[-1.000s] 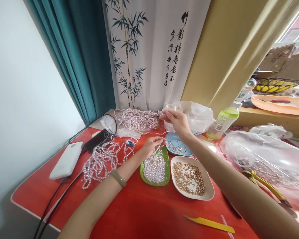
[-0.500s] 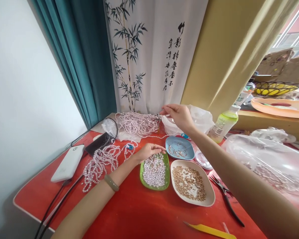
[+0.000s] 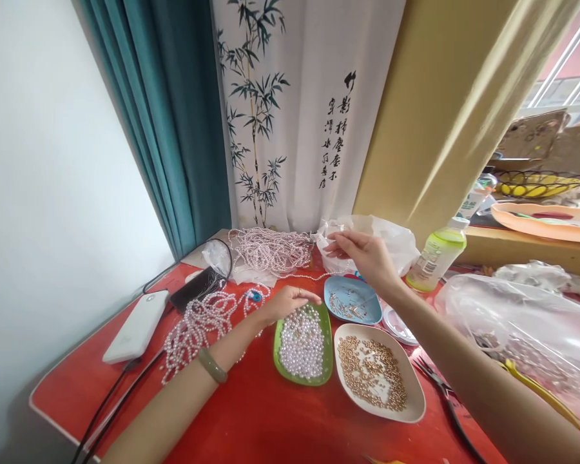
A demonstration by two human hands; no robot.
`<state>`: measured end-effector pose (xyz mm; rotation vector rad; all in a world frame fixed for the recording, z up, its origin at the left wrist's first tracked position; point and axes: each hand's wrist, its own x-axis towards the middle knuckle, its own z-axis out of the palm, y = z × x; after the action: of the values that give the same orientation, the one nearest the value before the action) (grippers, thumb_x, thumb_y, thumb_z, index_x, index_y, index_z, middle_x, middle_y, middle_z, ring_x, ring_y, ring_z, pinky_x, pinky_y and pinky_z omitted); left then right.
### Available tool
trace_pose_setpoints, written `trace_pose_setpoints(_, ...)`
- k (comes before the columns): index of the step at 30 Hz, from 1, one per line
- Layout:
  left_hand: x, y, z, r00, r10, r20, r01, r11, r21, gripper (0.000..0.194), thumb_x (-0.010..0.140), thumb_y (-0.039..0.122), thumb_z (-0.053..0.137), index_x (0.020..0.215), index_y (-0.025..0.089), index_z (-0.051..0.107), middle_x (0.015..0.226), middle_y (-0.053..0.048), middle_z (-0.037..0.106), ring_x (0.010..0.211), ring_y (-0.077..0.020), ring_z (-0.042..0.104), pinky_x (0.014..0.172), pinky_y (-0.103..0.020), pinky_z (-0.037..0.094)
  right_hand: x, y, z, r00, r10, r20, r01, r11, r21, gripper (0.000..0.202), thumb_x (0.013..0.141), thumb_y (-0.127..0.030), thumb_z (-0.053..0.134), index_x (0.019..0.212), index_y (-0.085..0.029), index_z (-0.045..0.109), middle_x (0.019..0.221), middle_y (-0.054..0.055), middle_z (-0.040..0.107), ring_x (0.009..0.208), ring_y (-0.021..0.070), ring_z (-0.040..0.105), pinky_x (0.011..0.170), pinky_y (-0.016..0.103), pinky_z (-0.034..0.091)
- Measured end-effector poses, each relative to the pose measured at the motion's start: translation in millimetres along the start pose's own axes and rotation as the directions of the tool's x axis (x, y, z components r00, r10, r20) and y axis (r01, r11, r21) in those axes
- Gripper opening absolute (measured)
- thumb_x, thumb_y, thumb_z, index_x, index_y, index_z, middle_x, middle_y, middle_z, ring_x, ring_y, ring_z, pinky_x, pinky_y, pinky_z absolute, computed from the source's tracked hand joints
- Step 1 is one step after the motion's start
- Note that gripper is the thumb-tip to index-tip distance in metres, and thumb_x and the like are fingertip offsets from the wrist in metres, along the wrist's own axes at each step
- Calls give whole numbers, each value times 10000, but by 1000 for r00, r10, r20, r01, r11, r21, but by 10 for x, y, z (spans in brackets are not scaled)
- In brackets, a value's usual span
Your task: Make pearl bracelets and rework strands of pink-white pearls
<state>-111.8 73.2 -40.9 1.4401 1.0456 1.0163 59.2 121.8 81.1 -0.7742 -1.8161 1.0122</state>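
My left hand [image 3: 287, 304] hovers at the top left edge of a green tray [image 3: 279, 370] of pearl-white beads [image 3: 303, 345]. Its fingers are pressed together; anything between them is too small to make out. My right hand [image 3: 367, 256] is raised in a pinch above the blue tray [image 3: 336, 314], in front of a white plastic bag [image 3: 396, 240]. What those fingertips hold cannot be seen clearly. Short metallic pieces lie in the blue tray. Gold beads [image 3: 367, 367] fill much of a cream tray [image 3: 412, 412] in front.
Strung pink beads [image 3: 270, 248] lie in a heap at the back, with more strands [image 3: 200, 325] at left. A white phone-like device [image 3: 138, 327] and cables are beside them. Pliers [image 3: 444, 390], a drink bottle [image 3: 437, 254] and a clear bag [image 3: 522, 316] are at right.
My right hand has come lower and to the right, away from the back of the table. My left hand stays by the green tray. The view has tilted up slightly.
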Motion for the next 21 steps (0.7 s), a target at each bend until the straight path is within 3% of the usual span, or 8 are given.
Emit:
trace_pose_setpoints(2,15,52,-59,993,-41,-112,17,978,-209,227,705,95,514,862,115,675,897,-91,684,881,-176,611,848,-291,426,-188,37,53,991,74,115,-77,997,19,288,796,-368,482,888,-137,628,758,70,679,669,128,630,669,276,498)
trace_pose_setpoints(5,42,163,-201,945,-205,-256,28,829,-559,241,717,37,454,876,85,628,848,-109,682,759,-161,641,729,-270,485,-487,122,162,939,111,326,-97,993,-59,276,820,-364,452,833,-152,628,754,55,679,681,130,631,663,265,481)
trace_pose_setpoints(7,61,237,-321,906,-301,-299,5,712,-702,207,778,83,419,871,68,602,816,-119,677,708,-151,645,658,-242,501,-658,166,232,906,100,411,-10,976,-216,261,844,-324,423,834,-167,631,751,34,678,686,123,624,656,246,450)
trace_pose_setpoints(9,86,284,-441,890,-333,-311,-24,646,-763,234,841,182,395,858,54,590,794,-130,670,694,-146,644,618,-219,507,-785,179,289,878,75,473,144,900,-410,238,852,-253,407,827,-180,633,718,17,671,642,111,603,598,224,395)
trace_pose_setpoints(12,158,296,-586,892,-324,-316,-40,640,-768,293,868,279,407,850,53,593,787,-129,664,678,-127,634,568,-182,501,-891,140,360,785,30,619,432,691,-580,208,805,-104,425,717,-174,599,634,-2,634,532,83,531,481,222,258)
trace_pose_setpoints(15,286,269,-666,894,-325,-309,4,694,-720,220,848,246,464,816,80,604,789,-113,663,659,-110,618,539,-169,488,-926,71,440,659,25,752,634,519,-573,200,758,-23,434,687,-172,548,589,-21,597,474,74,474,439,256,151)
trace_pose_setpoints(19,496,244,-702,887,-324,-330,103,834,-541,158,805,262,539,772,122,604,792,-91,654,574,-79,565,531,-194,469,-941,31,605,475,1,880,797,424,-430,121,782,-87,454,772,-164,547,638,3,610,529,113,523,431,275,170)
trace_pose_setpoints(21,596,236,-705,877,-321,-358,145,886,-440,138,779,272,574,765,136,598,740,-63,641,453,-41,472,464,-192,412,-965,63,720,421,-11,907,836,394,-383,127,807,-111,433,789,-146,554,643,21,611,542,130,539,428,282,204)
